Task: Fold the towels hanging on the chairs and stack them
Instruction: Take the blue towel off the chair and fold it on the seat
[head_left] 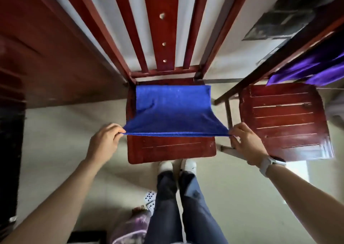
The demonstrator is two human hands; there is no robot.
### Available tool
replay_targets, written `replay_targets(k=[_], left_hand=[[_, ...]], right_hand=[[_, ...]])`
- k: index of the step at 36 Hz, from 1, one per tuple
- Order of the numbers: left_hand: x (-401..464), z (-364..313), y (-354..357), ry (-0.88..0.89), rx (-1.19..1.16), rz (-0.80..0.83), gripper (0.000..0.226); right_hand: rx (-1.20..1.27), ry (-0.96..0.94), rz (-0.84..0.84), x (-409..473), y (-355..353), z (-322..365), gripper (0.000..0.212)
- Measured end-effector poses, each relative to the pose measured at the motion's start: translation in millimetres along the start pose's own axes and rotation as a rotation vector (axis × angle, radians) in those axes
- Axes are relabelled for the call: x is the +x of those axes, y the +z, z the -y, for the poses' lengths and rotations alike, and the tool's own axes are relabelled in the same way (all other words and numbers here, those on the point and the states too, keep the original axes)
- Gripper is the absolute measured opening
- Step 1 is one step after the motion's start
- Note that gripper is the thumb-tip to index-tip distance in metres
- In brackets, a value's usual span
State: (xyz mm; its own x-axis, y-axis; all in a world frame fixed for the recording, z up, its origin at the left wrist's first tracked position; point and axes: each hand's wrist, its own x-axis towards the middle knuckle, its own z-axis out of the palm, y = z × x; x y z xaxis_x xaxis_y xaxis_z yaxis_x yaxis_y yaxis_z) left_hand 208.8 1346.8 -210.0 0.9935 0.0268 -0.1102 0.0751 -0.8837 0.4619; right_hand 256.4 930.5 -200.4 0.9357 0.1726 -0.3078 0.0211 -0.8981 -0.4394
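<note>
We pinch the blue towel's [173, 111] near corners, left hand [104, 141] and right hand [245, 143] stretching its edge taut above the red wooden chair seat [171, 150]; keeping the tension even should let us lay a square fold.

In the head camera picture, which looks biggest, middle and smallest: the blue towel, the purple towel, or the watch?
1. Blue towel
2. Purple towel, though it is partly cut off and farther away
3. Watch

two red wooden chairs [171, 148] on beige floor [232, 188], white wall [232, 44].
</note>
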Motion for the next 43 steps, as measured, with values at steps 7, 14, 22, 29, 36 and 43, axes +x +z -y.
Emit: replay_targets(k=[7,14,22,29,36,43], left_hand=[[-64.5,32.1,93.0,-0.063,0.064,0.228,0.013],[-101.0,46.7,141.6,-0.126,0.118,0.376,0.017],[-88.5,46.3,149.5,-0.310,0.101,0.472,0.010],[-46.7,34.5,118.6,-0.473,-0.097,0.365,0.013],[10.4,30.3,97.0,-0.662,-0.458,0.232,0.011],[79.2,26.9,97.6,-0.745,-0.794,0.081,0.024]], right_hand=[[-0.098,0.110,0.237,-41.0,94.3,-43.0,0.016],[-0.164,0.160,0.342,-60.1,145.1,-67.4,0.019],[-0.223,0.177,0.447,-46.9,154.1,-71.0,0.022],[0.026,0.197,0.342,-11.1,117.7,-62.4,0.018],[0.455,0.473,0.272,48.0,79.1,-44.1,0.009],[0.718,0.520,0.031,112.4,68.9,-24.7,0.016]])
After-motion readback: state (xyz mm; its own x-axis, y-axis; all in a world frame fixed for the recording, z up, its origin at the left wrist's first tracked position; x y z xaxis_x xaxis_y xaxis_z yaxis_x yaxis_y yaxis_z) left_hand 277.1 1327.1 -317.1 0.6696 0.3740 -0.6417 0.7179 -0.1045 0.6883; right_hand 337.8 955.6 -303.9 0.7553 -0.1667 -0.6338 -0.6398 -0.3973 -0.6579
